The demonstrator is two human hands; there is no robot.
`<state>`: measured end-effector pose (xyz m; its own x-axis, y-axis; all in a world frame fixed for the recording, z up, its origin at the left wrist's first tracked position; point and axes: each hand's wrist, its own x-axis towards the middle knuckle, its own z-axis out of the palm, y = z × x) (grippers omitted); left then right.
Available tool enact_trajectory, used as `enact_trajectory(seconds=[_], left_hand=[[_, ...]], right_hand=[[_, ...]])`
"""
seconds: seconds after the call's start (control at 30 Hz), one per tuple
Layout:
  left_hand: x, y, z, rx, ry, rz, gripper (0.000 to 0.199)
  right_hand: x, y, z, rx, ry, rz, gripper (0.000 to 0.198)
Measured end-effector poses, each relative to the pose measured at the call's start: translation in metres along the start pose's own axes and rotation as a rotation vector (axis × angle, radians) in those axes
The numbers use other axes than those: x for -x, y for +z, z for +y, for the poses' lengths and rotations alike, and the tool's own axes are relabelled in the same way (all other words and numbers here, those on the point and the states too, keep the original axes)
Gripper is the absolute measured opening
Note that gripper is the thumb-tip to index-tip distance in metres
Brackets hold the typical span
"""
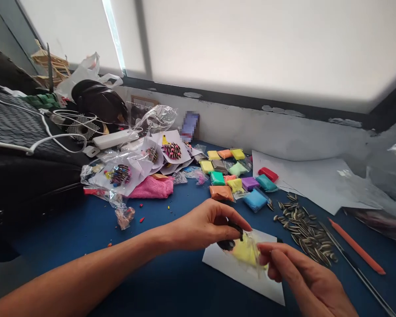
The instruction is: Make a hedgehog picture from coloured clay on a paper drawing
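A clear plastic packet of yellow modelling clay [247, 251] is held between my hands, slightly blurred. My left hand [214, 226] is closed on its left end, with thumb and fingers pinched together. My right hand [297, 268] is closed too, its fingertips gripping the packet's right edge. Below both hands lies a sheet of white paper [251, 284]. A dark, glossy lump [226, 245] shows under my left thumb; whether it rests on the paper or is in the hand, I cannot tell.
Several wrapped clay packets [250, 183] lie beyond my hands. Right of them are a pile of striped sunflower seeds [305, 229], an orange stick [356, 246] and a thin metal tool [359, 268]. Left stand seed-covered clay figures [172, 150], a pink cloth [152, 188] and a black bag [29, 185].
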<state>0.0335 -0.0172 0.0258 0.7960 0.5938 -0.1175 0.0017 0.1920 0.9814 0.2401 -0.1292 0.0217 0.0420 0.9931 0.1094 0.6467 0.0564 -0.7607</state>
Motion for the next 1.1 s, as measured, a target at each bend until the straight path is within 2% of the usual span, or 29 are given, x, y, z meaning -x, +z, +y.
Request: enact_trajectory(seconds=[0.07, 0.13, 0.23, 0.4, 0.5, 0.53, 0.63, 0.77, 0.93, 1.0, 1.1], left_hand=[[0.001, 0.001, 0.001, -0.015, 0.002, -0.01, 0.022], [0.003, 0.001, 0.003, -0.052, 0.026, -0.021, 0.022], [0.006, 0.002, 0.007, -0.114, 0.087, -0.023, 0.026], [0.009, 0.006, 0.011, -0.179, 0.158, 0.048, 0.027], [0.011, 0.007, 0.012, -0.193, 0.175, 0.07, 0.03], [0.011, 0.007, 0.012, -0.188, 0.178, 0.07, 0.031], [0.01, 0.005, 0.009, -0.107, 0.187, 0.058, 0.031], [0.007, 0.002, 0.006, 0.05, 0.178, 0.092, 0.029], [0.005, 0.001, 0.006, 0.034, 0.136, 0.169, 0.019], [0.005, 0.001, 0.006, 0.027, 0.066, 0.123, 0.02], [0.005, 0.002, 0.005, 0.053, -0.087, -0.017, 0.016]], right_hand=[[-0.003, 0.001, 0.003, -0.073, 0.078, -0.122, 0.035], [-0.003, 0.004, 0.002, -0.146, 0.159, -0.183, 0.037], [-0.004, 0.006, -0.002, -0.234, 0.201, -0.221, 0.04], [-0.006, 0.006, -0.018, -0.256, 0.21, -0.247, 0.042], [-0.008, 0.01, -0.031, -0.255, 0.194, -0.209, 0.045], [-0.008, 0.012, -0.035, -0.254, 0.219, -0.135, 0.043], [-0.009, 0.018, -0.039, -0.25, 0.226, -0.034, 0.039], [-0.011, 0.015, -0.021, -0.236, 0.19, 0.021, 0.039], [-0.01, 0.01, -0.002, -0.242, 0.214, 0.125, 0.04], [-0.008, 0.011, -0.002, -0.258, 0.241, 0.146, 0.039], [-0.005, 0.012, -0.004, -0.269, 0.243, 0.224, 0.035]])
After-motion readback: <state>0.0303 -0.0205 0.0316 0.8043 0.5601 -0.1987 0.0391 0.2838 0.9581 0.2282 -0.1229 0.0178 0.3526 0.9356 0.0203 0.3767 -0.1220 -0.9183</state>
